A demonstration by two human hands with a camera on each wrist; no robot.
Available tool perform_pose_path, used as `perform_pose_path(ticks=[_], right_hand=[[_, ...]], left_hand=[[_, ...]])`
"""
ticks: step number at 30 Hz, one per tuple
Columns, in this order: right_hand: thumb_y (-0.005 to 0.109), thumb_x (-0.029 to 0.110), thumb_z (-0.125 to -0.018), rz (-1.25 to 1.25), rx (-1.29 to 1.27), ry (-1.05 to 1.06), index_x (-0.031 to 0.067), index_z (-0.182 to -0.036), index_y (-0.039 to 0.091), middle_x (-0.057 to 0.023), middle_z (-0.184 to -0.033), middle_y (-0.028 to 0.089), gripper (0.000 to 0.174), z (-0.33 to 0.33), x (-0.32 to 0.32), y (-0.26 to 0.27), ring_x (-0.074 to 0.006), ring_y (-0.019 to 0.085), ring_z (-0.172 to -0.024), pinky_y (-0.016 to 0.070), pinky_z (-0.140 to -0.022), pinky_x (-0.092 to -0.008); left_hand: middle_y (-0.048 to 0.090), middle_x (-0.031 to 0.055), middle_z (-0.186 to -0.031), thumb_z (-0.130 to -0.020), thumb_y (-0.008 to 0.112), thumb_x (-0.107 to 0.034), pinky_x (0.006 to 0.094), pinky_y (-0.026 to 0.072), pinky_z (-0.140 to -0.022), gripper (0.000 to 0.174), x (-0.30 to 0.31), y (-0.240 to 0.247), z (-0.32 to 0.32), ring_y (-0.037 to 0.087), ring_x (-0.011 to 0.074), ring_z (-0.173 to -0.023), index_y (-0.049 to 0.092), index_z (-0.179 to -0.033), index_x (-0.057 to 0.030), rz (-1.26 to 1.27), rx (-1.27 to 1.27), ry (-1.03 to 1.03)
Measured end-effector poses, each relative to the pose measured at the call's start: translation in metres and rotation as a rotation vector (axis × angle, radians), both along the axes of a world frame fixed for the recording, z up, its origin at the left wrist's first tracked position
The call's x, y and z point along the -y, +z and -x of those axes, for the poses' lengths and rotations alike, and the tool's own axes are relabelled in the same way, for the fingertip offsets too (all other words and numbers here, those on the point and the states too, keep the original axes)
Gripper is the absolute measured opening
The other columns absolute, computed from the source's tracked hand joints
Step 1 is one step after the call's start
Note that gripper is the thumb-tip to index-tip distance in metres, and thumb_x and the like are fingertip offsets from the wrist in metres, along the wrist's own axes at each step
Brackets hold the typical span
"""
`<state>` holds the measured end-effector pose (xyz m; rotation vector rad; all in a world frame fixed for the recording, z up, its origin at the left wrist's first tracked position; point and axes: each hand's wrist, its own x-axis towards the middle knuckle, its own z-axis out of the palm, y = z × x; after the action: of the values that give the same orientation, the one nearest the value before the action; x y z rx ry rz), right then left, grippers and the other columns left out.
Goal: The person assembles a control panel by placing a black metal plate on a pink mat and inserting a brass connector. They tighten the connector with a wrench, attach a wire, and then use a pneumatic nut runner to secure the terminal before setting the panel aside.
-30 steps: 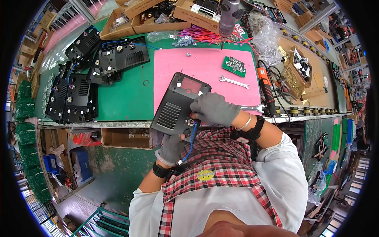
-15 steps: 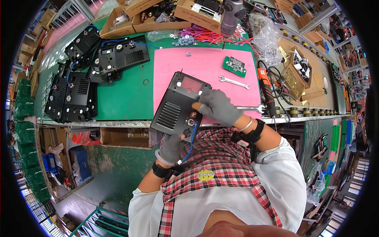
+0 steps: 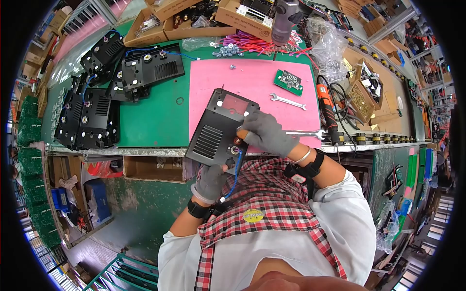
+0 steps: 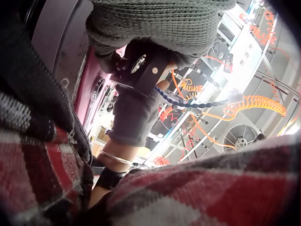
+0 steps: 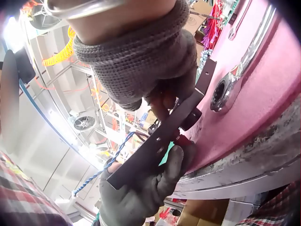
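Observation:
A black slotted metal panel (image 3: 209, 127) is held tilted over the front edge of the bench. My gloved left hand (image 3: 212, 182) grips its lower end, the fingers partly hidden underneath. At the panel's right edge my gloved right hand (image 3: 267, 135) curls its bare-tipped fingers round a small brass fitting (image 3: 238, 141), largely covered in the head view. Just below sits a second round fitting (image 3: 235, 151). From there a twisted blue wire (image 3: 236, 180) hangs past the left hand. The right wrist view shows the panel (image 5: 150, 153) edge-on between both hands.
On the pink mat (image 3: 213, 72) lie a green display board (image 3: 290, 81), an open-end wrench (image 3: 289, 101) and another wrench (image 3: 313, 134). An orange-black power tool (image 3: 326, 104) lies to the right. Similar black panels (image 3: 99, 116) are stacked left. A power screwdriver (image 3: 284, 24) hangs above.
My right fingers drew back from the brass fitting, showing it, then came back onto it. The left hand and panel have stayed nearly still.

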<state>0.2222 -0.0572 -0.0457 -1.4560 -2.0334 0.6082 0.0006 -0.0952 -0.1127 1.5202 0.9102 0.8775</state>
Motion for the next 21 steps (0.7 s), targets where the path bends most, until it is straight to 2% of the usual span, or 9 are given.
perform_pose_path(ticks=[2, 3, 5, 8, 11, 13, 14, 17, 21], right_hand=[[0.057, 0.028, -0.073, 0.153, 0.146, 0.06, 0.0061, -0.075, 0.065, -0.0085, -0.081, 0.059, 0.024, -0.002, -0.001, 0.002, -0.0266, 0.056, -0.078, 0.0461, -0.069, -0.0385], [0.057, 0.028, -0.075, 0.059, 0.079, 0.057, 0.0046, -0.076, 0.064, -0.0095, -0.078, 0.058, 0.024, -0.002, -0.001, 0.001, -0.0278, 0.055, -0.075, 0.045, -0.066, -0.0389], [0.058, 0.027, -0.079, -0.128, -0.055, 0.053, 0.0016, -0.077, 0.063, -0.0116, -0.073, 0.056, 0.026, -0.001, -0.001, -0.003, -0.0301, 0.053, -0.069, 0.0428, -0.061, -0.0397], [0.057, 0.026, -0.079, 0.019, 0.124, 0.101, 0.0013, -0.079, 0.063, -0.0118, -0.073, 0.056, 0.025, -0.001, 0.002, 0.003, -0.0295, 0.053, -0.07, 0.0428, -0.062, -0.04], [0.058, 0.028, -0.072, -0.003, -0.047, -0.032, 0.0059, -0.073, 0.065, -0.0084, -0.076, 0.059, 0.023, 0.0, 0.002, 0.006, -0.0262, 0.056, -0.08, 0.0457, -0.069, -0.0395], [0.06, 0.028, -0.072, 0.032, 0.111, 0.036, 0.006, -0.074, 0.065, -0.0084, -0.076, 0.059, 0.022, -0.001, 0.004, 0.006, -0.0261, 0.056, -0.077, 0.0457, -0.067, -0.039], [0.06, 0.028, -0.072, 0.05, 0.189, 0.068, 0.0061, -0.074, 0.065, -0.0084, -0.075, 0.058, 0.022, -0.001, 0.004, 0.006, -0.0261, 0.055, -0.075, 0.0456, -0.066, -0.0387], [0.062, 0.028, -0.072, -0.008, -0.088, -0.011, 0.0063, -0.073, 0.065, -0.0086, -0.073, 0.057, 0.022, -0.005, 0.003, -0.001, -0.0264, 0.054, -0.073, 0.0447, -0.064, -0.0385], [0.064, 0.027, -0.073, 0.028, 0.086, 0.086, 0.007, -0.078, 0.065, -0.0076, -0.074, 0.057, 0.021, -0.006, 0.006, 0.003, -0.0259, 0.053, -0.077, 0.044, -0.065, -0.0372]], left_hand=[[0.063, 0.0134, -0.081, -0.063, 0.063, 0.012, 0.0358, 0.0495, -0.06, 0.025, -0.001, 0.006, -0.003, 0.062, 0.033, -0.073, 0.055, -0.081, -0.0045, -0.149, -0.035, 0.041], [0.063, 0.0135, -0.082, -0.063, 0.062, 0.012, 0.036, 0.0495, -0.061, 0.025, -0.001, 0.007, -0.004, 0.062, 0.033, -0.074, 0.055, -0.081, -0.0043, -0.151, -0.029, 0.039], [0.06, 0.0119, -0.091, -0.067, 0.059, 0.005, 0.0342, 0.0493, -0.068, 0.029, 0.0, 0.007, -0.004, 0.06, 0.0282, -0.082, 0.05, -0.093, -0.0042, 0.001, 0.068, 0.015], [0.052, 0.0083, -0.108, -0.074, 0.053, -0.008, 0.0302, 0.0488, -0.082, 0.045, 0.0, 0.001, -0.001, 0.057, 0.0184, -0.094, 0.041, -0.117, -0.0042, 0.218, 0.136, -0.046], [0.053, 0.0082, -0.107, -0.075, 0.053, -0.006, 0.0293, 0.0484, -0.081, 0.042, -0.003, 0.0, 0.004, 0.058, 0.0181, -0.092, 0.042, -0.116, -0.0036, -0.241, -0.181, -0.078], [0.054, 0.0081, -0.106, -0.077, 0.053, -0.005, 0.0282, 0.0486, -0.079, 0.039, -0.009, 0.01, 0.005, 0.058, 0.018, -0.09, 0.044, -0.114, -0.0031, -0.779, -0.351, -0.091], [0.054, 0.0082, -0.105, -0.077, 0.053, -0.005, 0.0283, 0.0483, -0.079, 0.037, -0.007, 0.004, 0.006, 0.058, 0.0181, -0.09, 0.044, -0.113, -0.003, -0.555, -0.286, -0.105], [0.055, 0.0081, -0.104, -0.079, 0.054, -0.006, 0.0287, 0.0479, -0.079, 0.033, 0.001, -0.01, 0.006, 0.058, 0.0184, -0.09, 0.046, -0.111, -0.0031, -0.068, -0.117, -0.1], [0.055, 0.007, -0.104, -0.078, 0.056, -0.007, 0.0296, 0.048, -0.081, 0.035, 0.0, -0.014, 0.009, 0.057, 0.0181, -0.093, 0.047, -0.111, -0.0044, -0.311, -0.154, -0.1]])
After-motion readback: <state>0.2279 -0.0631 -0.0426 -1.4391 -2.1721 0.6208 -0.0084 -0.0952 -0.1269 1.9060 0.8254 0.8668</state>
